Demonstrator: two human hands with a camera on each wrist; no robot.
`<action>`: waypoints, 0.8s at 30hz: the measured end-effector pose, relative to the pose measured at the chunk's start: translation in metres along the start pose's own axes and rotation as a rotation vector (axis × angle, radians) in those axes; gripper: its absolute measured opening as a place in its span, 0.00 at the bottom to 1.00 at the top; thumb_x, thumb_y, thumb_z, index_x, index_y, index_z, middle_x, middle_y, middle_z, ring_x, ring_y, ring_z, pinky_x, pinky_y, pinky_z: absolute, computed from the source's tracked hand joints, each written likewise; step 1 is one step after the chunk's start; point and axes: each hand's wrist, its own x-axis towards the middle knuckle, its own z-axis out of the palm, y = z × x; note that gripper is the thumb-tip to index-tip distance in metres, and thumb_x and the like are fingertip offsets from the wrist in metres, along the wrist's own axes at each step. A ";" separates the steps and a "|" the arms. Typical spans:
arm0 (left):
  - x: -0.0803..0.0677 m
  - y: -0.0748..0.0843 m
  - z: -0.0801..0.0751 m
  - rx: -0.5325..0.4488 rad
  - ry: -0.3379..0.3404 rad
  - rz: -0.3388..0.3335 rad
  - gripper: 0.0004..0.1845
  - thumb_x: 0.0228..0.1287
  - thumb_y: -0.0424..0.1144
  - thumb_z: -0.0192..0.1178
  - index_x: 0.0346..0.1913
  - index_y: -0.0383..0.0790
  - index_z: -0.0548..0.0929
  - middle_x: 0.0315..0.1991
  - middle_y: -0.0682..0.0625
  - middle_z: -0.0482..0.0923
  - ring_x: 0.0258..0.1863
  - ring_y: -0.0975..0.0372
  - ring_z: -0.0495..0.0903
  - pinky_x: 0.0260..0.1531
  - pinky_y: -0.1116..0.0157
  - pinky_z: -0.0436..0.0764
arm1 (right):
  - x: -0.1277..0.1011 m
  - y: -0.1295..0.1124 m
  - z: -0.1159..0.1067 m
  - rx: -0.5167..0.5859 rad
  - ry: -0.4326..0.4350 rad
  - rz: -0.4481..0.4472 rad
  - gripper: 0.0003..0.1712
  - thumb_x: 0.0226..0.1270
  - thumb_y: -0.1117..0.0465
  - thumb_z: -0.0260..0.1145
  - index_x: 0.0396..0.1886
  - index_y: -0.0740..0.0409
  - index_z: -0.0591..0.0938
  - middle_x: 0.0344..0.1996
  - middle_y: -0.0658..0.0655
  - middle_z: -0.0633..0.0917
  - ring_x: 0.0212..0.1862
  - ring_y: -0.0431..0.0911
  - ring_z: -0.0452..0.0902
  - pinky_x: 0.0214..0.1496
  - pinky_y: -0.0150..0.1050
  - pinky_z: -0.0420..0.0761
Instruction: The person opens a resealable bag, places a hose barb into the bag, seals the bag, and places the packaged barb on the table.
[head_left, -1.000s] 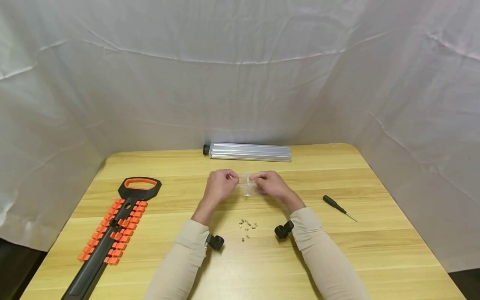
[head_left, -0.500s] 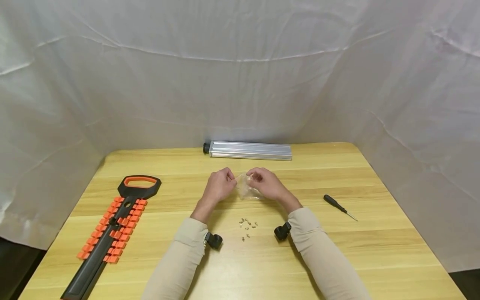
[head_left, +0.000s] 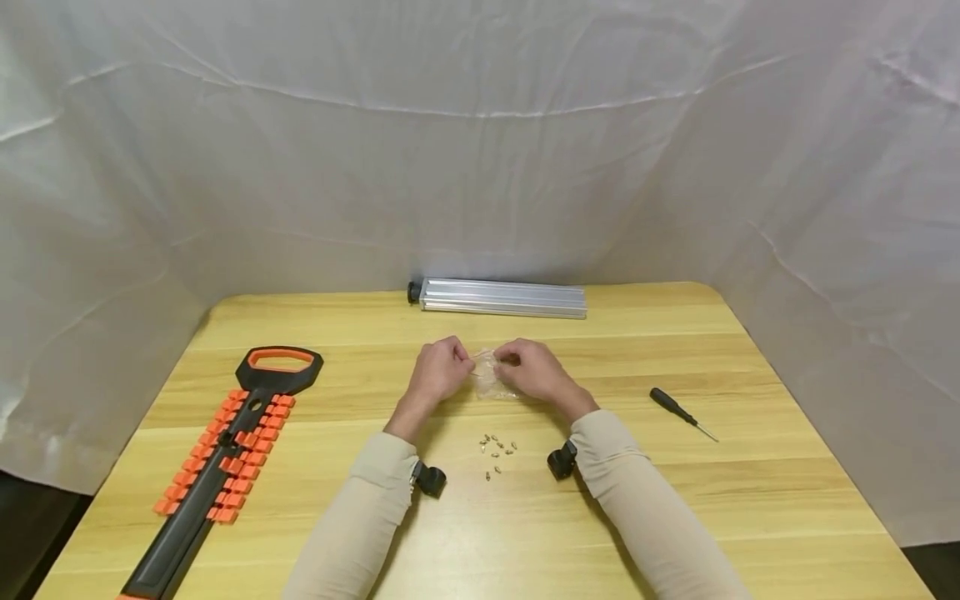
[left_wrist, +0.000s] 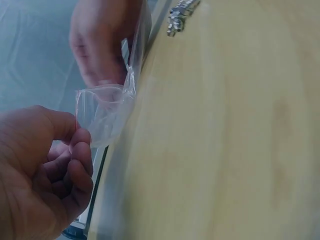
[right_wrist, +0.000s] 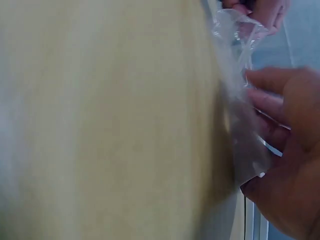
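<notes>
A clear plastic zip bag (head_left: 491,385) with a thin red line along its mouth is held between my two hands above the table. My left hand (head_left: 441,367) pinches the bag's mouth edge between thumb and forefinger, as the left wrist view shows with the bag (left_wrist: 102,112) gaping. On the other side my right hand (head_left: 536,371) holds the bag, its fingers bent against the film in the right wrist view. Several small brass-coloured metal pieces (head_left: 496,455) lie scattered on the table nearer to me than the hands; their exact kind is too small to tell.
A black screwdriver (head_left: 673,407) lies at the right. On the left is a long black rack (head_left: 217,467) with orange clips and a handle. A silver ribbed metal bar (head_left: 502,298) with a black end lies along the table's back edge, before a pale curtain (head_left: 480,167).
The bag's mouth has been drawn wider between the hands. My right hand has shifted slightly and changed its finger position on the bag; the left hand keeps its pinch.
</notes>
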 end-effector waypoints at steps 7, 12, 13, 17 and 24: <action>-0.001 0.002 0.002 -0.029 0.007 -0.016 0.04 0.59 0.38 0.62 0.29 0.43 0.79 0.23 0.52 0.80 0.21 0.62 0.76 0.21 0.69 0.73 | -0.002 -0.006 0.002 0.038 -0.050 0.007 0.45 0.57 0.35 0.67 0.72 0.43 0.66 0.63 0.56 0.76 0.65 0.51 0.71 0.67 0.53 0.68; -0.003 0.001 0.002 -0.045 0.003 -0.020 0.04 0.60 0.38 0.62 0.29 0.42 0.79 0.23 0.51 0.80 0.20 0.62 0.76 0.19 0.70 0.72 | -0.003 -0.006 0.003 0.016 -0.060 0.002 0.47 0.55 0.34 0.68 0.72 0.42 0.65 0.62 0.54 0.77 0.64 0.51 0.71 0.68 0.54 0.66; -0.003 0.000 0.002 -0.043 0.000 -0.018 0.04 0.60 0.38 0.62 0.30 0.43 0.79 0.23 0.51 0.79 0.20 0.62 0.75 0.19 0.70 0.72 | -0.004 -0.006 0.003 0.024 -0.062 0.002 0.46 0.55 0.34 0.68 0.72 0.43 0.66 0.62 0.54 0.78 0.64 0.51 0.71 0.68 0.54 0.66; -0.002 -0.004 0.003 -0.028 -0.014 -0.012 0.03 0.61 0.37 0.61 0.31 0.43 0.80 0.23 0.51 0.79 0.21 0.62 0.75 0.20 0.70 0.72 | -0.002 -0.003 0.003 0.032 -0.062 0.011 0.42 0.57 0.38 0.69 0.69 0.46 0.70 0.60 0.53 0.79 0.63 0.50 0.72 0.69 0.51 0.67; -0.005 -0.007 -0.002 -0.021 -0.054 -0.012 0.05 0.65 0.41 0.57 0.36 0.44 0.80 0.26 0.51 0.79 0.21 0.62 0.73 0.20 0.69 0.70 | 0.000 -0.002 0.003 0.024 -0.046 0.005 0.39 0.58 0.41 0.70 0.67 0.48 0.72 0.58 0.54 0.81 0.61 0.49 0.74 0.68 0.48 0.69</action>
